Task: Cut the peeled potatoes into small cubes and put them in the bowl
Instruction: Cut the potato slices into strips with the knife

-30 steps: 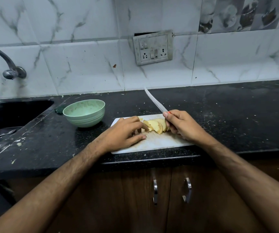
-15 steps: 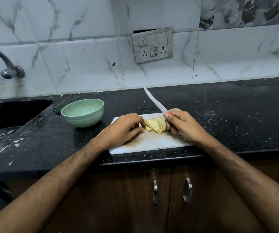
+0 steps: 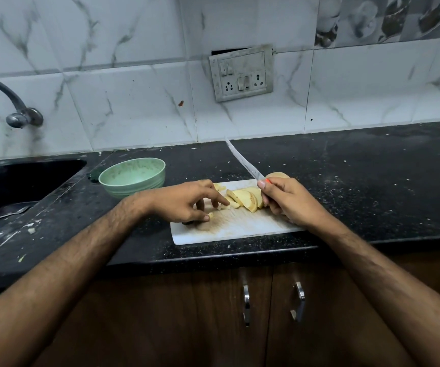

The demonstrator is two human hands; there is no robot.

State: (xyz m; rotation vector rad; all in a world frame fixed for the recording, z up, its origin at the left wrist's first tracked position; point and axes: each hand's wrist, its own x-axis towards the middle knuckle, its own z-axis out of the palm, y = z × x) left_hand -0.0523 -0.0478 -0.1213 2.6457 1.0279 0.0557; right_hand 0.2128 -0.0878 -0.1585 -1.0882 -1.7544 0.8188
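Note:
A white cutting board [image 3: 240,229] lies at the counter's front edge. Sliced potato pieces [image 3: 245,198] lean in a row on it, with a few small bits [image 3: 222,207] to their left. My left hand [image 3: 187,201] rests on the board, its forefinger touching the small bits and a piece at the thumb tip. My right hand [image 3: 290,201] grips the orange handle of a knife [image 3: 242,160], whose blade points up and away to the left. A whole peeled potato [image 3: 279,175] peeks out behind my right hand. The green bowl [image 3: 132,176] stands left of the board.
A black sink [image 3: 23,184] with a tap [image 3: 15,107] is at the far left. Potato scraps dot the black counter [image 3: 372,181]. A switch and socket plate [image 3: 241,74] hangs on the tiled wall. Cabinet doors with metal handles [image 3: 246,300] are below.
My left hand has spread its fingers and drawn a little left, gathering small bits off the slices. The right hand and knife have stayed nearly still.

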